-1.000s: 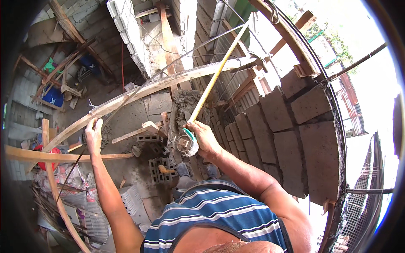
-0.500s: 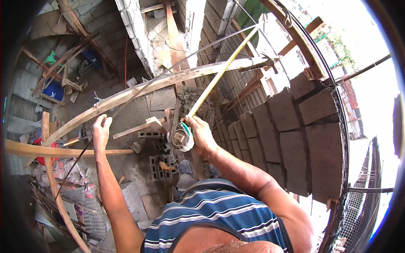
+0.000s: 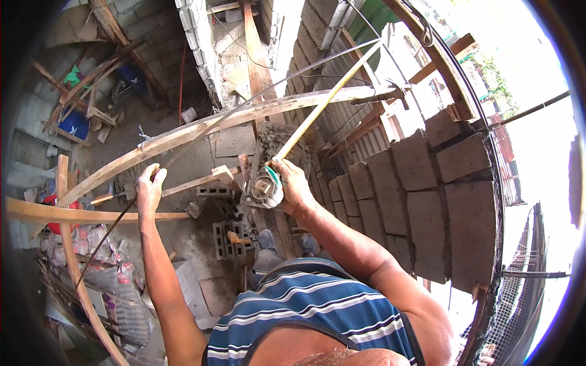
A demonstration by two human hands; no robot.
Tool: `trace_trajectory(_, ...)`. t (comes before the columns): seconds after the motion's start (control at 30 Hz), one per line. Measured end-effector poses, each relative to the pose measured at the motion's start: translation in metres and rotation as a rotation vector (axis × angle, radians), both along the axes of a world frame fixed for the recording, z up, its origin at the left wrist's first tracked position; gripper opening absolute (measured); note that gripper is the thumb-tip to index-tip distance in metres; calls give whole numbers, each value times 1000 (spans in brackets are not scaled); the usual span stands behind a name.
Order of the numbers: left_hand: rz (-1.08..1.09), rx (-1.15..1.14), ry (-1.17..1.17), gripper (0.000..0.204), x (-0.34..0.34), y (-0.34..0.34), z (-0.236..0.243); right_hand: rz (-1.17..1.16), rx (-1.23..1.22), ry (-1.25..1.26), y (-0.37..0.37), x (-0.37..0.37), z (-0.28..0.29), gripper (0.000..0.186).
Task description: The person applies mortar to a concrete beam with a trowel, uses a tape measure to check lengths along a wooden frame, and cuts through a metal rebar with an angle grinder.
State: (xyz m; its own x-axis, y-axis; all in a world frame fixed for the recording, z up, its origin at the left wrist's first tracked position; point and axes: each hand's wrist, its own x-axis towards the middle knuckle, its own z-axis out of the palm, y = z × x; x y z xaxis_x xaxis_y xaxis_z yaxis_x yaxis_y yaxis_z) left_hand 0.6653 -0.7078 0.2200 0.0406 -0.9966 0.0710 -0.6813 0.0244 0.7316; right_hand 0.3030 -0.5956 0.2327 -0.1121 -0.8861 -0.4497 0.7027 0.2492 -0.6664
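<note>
In my right hand [image 3: 292, 183] is a round tape measure [image 3: 267, 188] with a green and pale case, gripped in closed fingers. Its yellow blade [image 3: 326, 102] stretches up and to the right, reaching the far end of a thin steel rod. That rod [image 3: 235, 111] slants down leftward to my left hand [image 3: 150, 186], whose fingers are pinched round it. Below this hand the rod carries on toward the lower left. Just beyond both hands a long wooden beam [image 3: 201, 126] crosses the view, with the rod passing over it. A hammer [image 3: 390, 94] rests at the beam's right end.
To the right rises a wall of grey blocks [image 3: 421, 210]. Hollow blocks [image 3: 224, 241] stand on the floor near my feet. Another timber [image 3: 110, 215] crosses at left, above sacks and debris [image 3: 116, 262]. A blue container [image 3: 74, 125] is at the far left.
The tape blade's far end and the rod's tip have shifted slightly to the right. My right hand has moved a little right with the tape measure; both grips look the same.
</note>
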Motion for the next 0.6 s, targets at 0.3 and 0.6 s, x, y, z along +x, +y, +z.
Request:
trace_trajectory(0.3,-46,37,4,38,0,-5,0,5,30,80,-76,51,-39,18)
trace_trajectory(0.6,-92,86,26,38,-9,-16,8,-40,26,105,-143,84,-57,21)
